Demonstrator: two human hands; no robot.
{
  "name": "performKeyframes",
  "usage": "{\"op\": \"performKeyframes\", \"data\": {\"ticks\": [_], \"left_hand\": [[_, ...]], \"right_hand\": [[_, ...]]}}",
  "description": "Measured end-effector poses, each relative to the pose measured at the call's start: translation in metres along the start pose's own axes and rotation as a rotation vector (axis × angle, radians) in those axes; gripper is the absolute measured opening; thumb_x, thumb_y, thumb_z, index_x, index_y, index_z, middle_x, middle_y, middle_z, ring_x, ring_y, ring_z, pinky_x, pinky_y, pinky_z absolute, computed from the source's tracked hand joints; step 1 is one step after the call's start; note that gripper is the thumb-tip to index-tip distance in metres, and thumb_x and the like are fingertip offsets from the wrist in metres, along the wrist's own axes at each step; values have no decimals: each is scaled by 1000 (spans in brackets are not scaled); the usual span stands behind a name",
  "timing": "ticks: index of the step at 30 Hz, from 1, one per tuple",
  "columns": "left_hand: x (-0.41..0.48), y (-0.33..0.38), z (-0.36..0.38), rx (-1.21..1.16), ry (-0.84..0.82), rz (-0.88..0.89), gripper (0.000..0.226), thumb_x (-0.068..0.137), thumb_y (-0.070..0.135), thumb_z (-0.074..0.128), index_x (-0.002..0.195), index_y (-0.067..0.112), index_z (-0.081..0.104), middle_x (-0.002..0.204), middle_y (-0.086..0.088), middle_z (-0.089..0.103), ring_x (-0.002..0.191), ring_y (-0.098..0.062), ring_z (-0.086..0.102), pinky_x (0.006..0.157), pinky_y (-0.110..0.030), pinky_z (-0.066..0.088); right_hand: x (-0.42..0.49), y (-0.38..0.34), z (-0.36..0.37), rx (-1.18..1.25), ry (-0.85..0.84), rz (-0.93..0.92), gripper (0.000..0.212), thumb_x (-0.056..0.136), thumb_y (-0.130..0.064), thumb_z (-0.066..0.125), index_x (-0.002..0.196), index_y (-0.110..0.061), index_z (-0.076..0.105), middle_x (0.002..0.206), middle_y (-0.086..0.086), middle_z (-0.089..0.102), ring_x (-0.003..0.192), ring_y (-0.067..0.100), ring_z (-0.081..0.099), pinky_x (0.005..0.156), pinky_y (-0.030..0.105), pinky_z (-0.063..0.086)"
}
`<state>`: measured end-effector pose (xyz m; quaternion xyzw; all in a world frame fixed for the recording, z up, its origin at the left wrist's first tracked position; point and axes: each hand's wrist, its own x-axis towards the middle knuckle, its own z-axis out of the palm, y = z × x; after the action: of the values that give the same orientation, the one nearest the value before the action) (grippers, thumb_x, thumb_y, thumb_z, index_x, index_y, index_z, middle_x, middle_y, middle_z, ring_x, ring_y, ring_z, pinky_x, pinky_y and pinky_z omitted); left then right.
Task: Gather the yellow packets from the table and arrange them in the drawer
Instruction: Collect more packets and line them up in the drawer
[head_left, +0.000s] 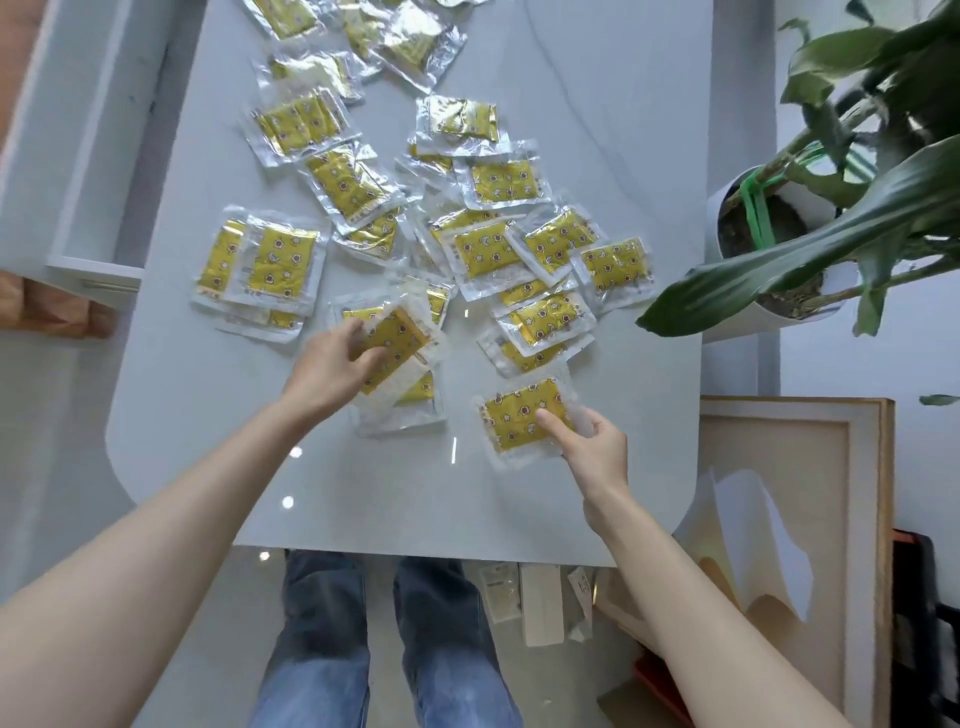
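Note:
Several yellow packets in clear wrappers (345, 179) lie scattered over the glossy white table (208, 415). My left hand (330, 369) is closed on a yellow packet (400, 335), which tilts up off a small pile near the table's middle. My right hand (592, 449) pinches the right edge of another yellow packet (511, 415) lying nearest the front edge, thumb on its top face. A white open drawer (78, 171) stands to the left of the table, its inside mostly out of view.
A potted plant (769, 228) with long green leaves overhangs the table's right edge. A framed canvas (795, 525) leans at the lower right. My legs in jeans (384, 639) show below the front edge, with small boxes (540, 603) on the floor.

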<state>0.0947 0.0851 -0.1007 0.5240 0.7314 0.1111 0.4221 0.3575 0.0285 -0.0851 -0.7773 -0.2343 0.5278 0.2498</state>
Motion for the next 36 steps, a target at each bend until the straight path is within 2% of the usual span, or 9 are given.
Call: {"op": "performKeyframes", "data": {"ticks": [4, 7, 10, 18, 24, 27, 31, 34, 36], "left_hand": [[41, -3, -23, 351, -99, 118, 26, 92, 28, 57, 100, 4, 61, 127, -18, 48, 117, -32, 42, 95, -41, 39], [61, 1, -29, 551, -188, 196, 32, 91, 35, 57, 107, 8, 64, 147, -11, 32, 135, -33, 26, 109, -47, 29], [70, 4, -24, 655, -240, 241, 39, 90, 36, 58, 119, 10, 61, 148, -9, 33, 135, -30, 31, 110, -46, 30], [66, -2, -10, 585, -116, 243, 55, 74, 41, 74, 116, 12, 55, 125, -8, 44, 116, -26, 44, 94, -37, 38], [65, 3, -10, 456, -111, 226, 55, 67, 31, 82, 103, 17, 43, 112, -8, 45, 94, -25, 50, 83, -37, 40], [62, 7, -11, 451, -92, 238, 60, 68, 31, 81, 108, 18, 38, 101, -10, 57, 87, -26, 51, 77, -36, 38], [59, 3, -10, 323, -115, 203, 67, 73, 28, 79, 117, 21, 29, 90, -15, 64, 79, -31, 59, 66, -38, 47], [55, 4, -16, 223, -150, 132, 60, 75, 31, 77, 120, 18, 40, 104, -9, 63, 90, -28, 60, 78, -41, 52], [47, 8, -21, 126, -149, 110, 48, 76, 31, 76, 114, 13, 51, 103, -4, 58, 91, -21, 55, 77, -34, 48]], "right_hand": [[5, -21, 15, 146, -37, 40, 17, 74, -18, 81, 89, -14, 72, 99, 9, 74, 91, 19, 67, 85, 34, 54], [11, -31, 27, 245, -91, 60, 18, 75, -12, 80, 92, -12, 73, 98, 9, 75, 91, 21, 70, 76, 27, 58], [14, -39, 35, 377, -138, 120, 23, 78, -8, 76, 100, -7, 72, 92, 7, 75, 81, 17, 71, 63, 21, 57], [22, -42, 52, 507, -146, 180, 16, 82, -6, 72, 97, -10, 69, 78, -1, 75, 69, 8, 72, 57, 20, 56], [26, -38, 55, 552, -132, 193, 19, 81, -7, 73, 98, -14, 69, 91, 2, 75, 81, 12, 72, 62, 23, 58], [27, -37, 55, 561, -127, 193, 29, 83, -7, 71, 112, -10, 67, 104, 7, 73, 88, 16, 70, 67, 26, 60], [27, -35, 56, 591, -140, 220, 40, 86, -9, 68, 124, -3, 60, 114, 15, 69, 94, 23, 69, 80, 39, 59], [23, -36, 56, 643, -179, 243, 38, 88, -9, 66, 125, -2, 60, 111, 15, 69, 91, 23, 70, 81, 46, 57], [15, -41, 53, 669, -219, 240, 36, 88, -7, 64, 124, -3, 60, 106, 13, 71, 89, 22, 71, 81, 45, 58]]}}
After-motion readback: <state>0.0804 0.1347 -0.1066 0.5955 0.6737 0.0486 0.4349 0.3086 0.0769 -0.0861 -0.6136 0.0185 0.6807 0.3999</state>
